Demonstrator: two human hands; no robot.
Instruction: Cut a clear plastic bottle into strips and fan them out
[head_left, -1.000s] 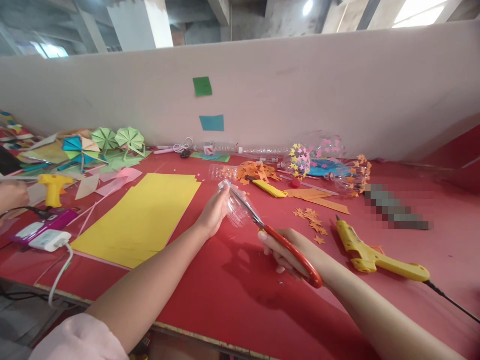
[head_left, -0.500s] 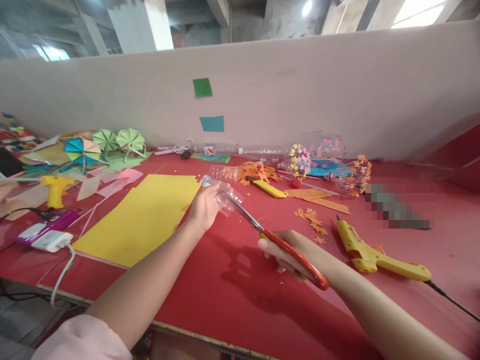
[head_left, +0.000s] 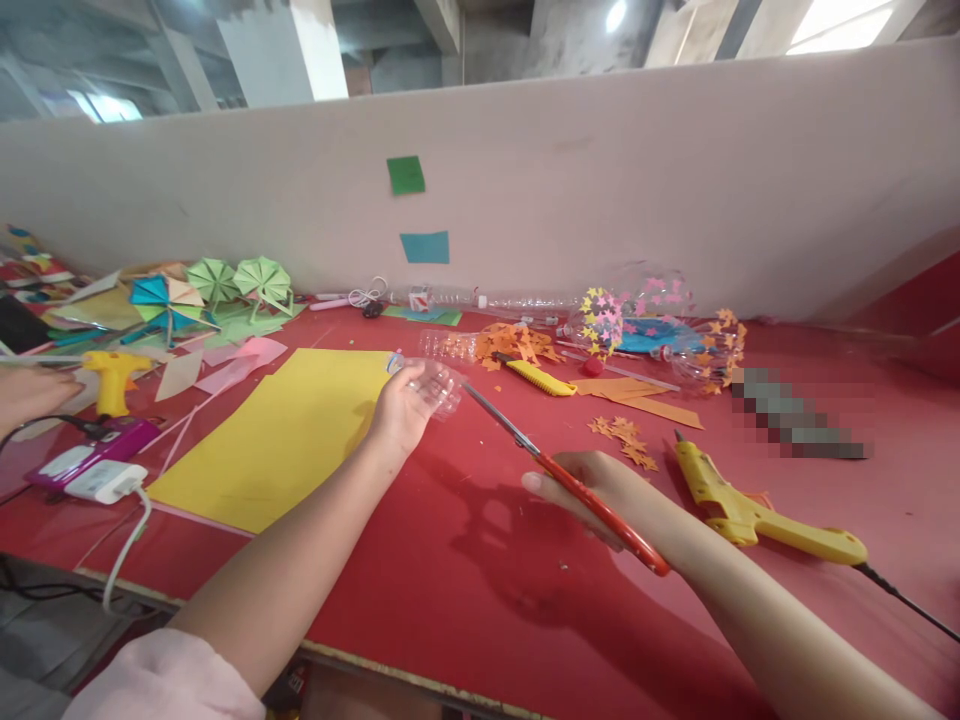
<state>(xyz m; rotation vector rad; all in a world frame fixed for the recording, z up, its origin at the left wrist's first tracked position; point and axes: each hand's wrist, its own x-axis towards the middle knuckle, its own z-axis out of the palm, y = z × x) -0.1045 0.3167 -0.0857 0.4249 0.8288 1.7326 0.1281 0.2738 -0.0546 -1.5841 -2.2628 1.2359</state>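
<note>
My left hand [head_left: 405, 405] curls round a clear bottle piece [head_left: 442, 385] above the red table [head_left: 420, 600], my right [head_left: 592, 490] closed on red-handled scissors [head_left: 555, 465], tips beside the plastic.

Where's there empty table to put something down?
There's mostly bare red table between the yellow paper and the yellow glue gun, below the scissors. Another patch lies right of the glue gun, beyond its cord. It's crowded along the wall, with bottles and paper stars.
</note>
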